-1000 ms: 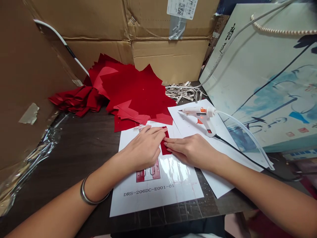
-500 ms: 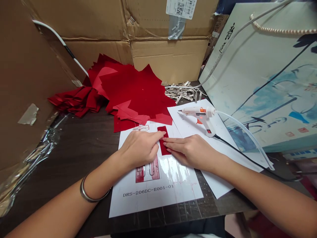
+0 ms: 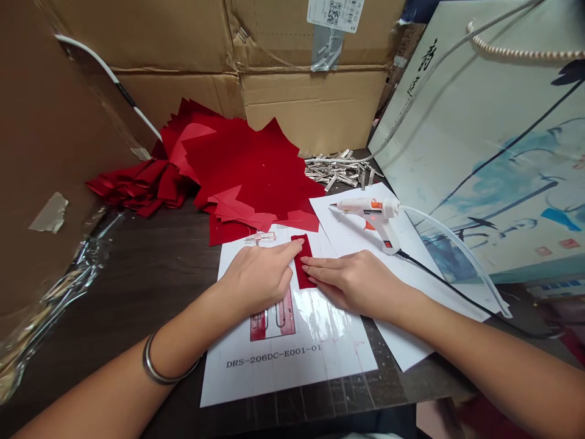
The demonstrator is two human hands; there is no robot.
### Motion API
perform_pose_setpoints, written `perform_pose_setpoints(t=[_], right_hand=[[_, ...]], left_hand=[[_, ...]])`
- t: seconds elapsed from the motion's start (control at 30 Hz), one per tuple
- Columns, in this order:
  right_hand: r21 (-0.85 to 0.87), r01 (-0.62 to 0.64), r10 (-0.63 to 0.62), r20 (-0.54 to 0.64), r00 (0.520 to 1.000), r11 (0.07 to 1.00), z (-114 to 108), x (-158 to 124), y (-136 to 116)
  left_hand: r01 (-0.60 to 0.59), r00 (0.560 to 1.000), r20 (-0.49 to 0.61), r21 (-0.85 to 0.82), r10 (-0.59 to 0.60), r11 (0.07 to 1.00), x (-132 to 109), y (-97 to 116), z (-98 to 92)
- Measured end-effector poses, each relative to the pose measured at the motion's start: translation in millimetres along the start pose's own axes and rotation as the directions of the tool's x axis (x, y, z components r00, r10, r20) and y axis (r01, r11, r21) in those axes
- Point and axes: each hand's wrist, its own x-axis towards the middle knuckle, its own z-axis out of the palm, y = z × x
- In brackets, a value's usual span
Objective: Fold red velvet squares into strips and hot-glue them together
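Observation:
A folded strip of red velvety cloth (image 3: 303, 277) lies on a white printed sheet (image 3: 228, 390) under both hands. My left hand (image 3: 258, 271) presses its index fingertip onto the strip's upper part, the other fingers curled in. From the right, my right hand (image 3: 351, 280) rests straight, flat fingertips on the strip's middle; its thumb is mostly hidden. Just beyond my left hand is a small clear-and-metal piece (image 3: 260, 238), possibly a hair clip. The sheet carries a reddish picture (image 3: 274, 323), partly covered by my left hand, and the print "DRS-206DC-E001-01".
Red cloth sheets (image 3: 247, 164) are piled at the back, with a bundle of red cloth pieces (image 3: 141, 186) at left. Metal clips (image 3: 340, 171) lie heaped behind a white glue gun (image 3: 372, 213) resting on paper. Cardboard (image 3: 315, 110) and a painted paper bag (image 3: 493, 158) border the table.
The left index fingertip has slid slightly toward the left edge of the red strip. The right fingers stay on the strip. The view has shifted slightly.

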Motion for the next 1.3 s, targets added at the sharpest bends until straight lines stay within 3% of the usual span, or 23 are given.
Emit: perform_pose_setpoints(t=[0.27,0.57,0.63,0.7,0.77,0.83,0.9,1.03,1.1,1.2,1.23,1.3], right_hand=[[-0.138,0.108,-0.092,0.118,0.989,0.984,-7.0,-6.0,-11.2],[-0.01,0.04,-0.038,0.168,0.985,0.999,-15.2,-6.2,-21.6],[0.132,-0.02,0.001,0.142,0.99,0.991,-16.6,-5.4,-18.9],[0.267,-0.19,0.185,0.044,0.982,0.945,-16.6,-2.6,-14.4],[0.36,-0.415,0.449,-0.013,0.893,0.836,-15.5,2.9,-8.8],[0.395,-0.565,0.591,0.068,0.804,0.724,-13.5,10.6,-3.2],[0.412,-0.616,0.61,0.166,0.775,0.671,-11.2,19.0,1.7],[0.513,-0.612,0.578,0.251,0.777,0.601,-7.9,31.0,6.0],[0.551,-0.609,0.57,0.268,0.776,0.57,-8.8,32.9,5.1],[0.626,-0.596,0.576,0.271,0.771,0.503,-13.4,31.2,0.7],[0.674,-0.581,0.583,0.267,0.768,0.457,-15.4,30.0,-1.3],[0.769,-0.531,0.607,0.242,0.757,0.356,-18.9,27.8,-5.4]], left_hand=[[-0.056,0.997,0.053,-0.001,0.056,0.998,0.5,-1.1,-4.8],[-0.066,0.998,0.007,0.011,0.066,0.998,0.3,-4.1,-2.1],[-0.086,0.996,-0.017,0.0,0.086,0.996,-0.5,-5.3,-1.8],[-0.116,0.992,-0.041,-0.002,0.116,0.993,-1.3,-6.5,-1.2],[-0.139,0.988,-0.068,0.011,0.14,0.99,-1.9,-7.4,-0.4],[-0.149,0.984,-0.095,0.023,0.151,0.989,-2.5,-8.2,0.7],[-0.155,0.981,-0.111,0.022,0.157,0.988,-3.0,-9.1,1.7],[-0.165,0.979,-0.127,-0.004,0.163,0.986,-3.9,-11.5,2.7],[-0.133,0.974,-0.194,-0.081,0.115,0.988,-3.7,-12.1,2.0],[-0.003,0.933,-0.336,-0.359,-0.127,0.933,-2.4,-10.1,-1.0],[0.042,0.916,-0.331,-0.481,-0.226,0.875,-2.0,-8.4,-2.1],[0.107,0.911,-0.215,-0.7,-0.351,0.706,-1.7,-3.5,-3.7]])
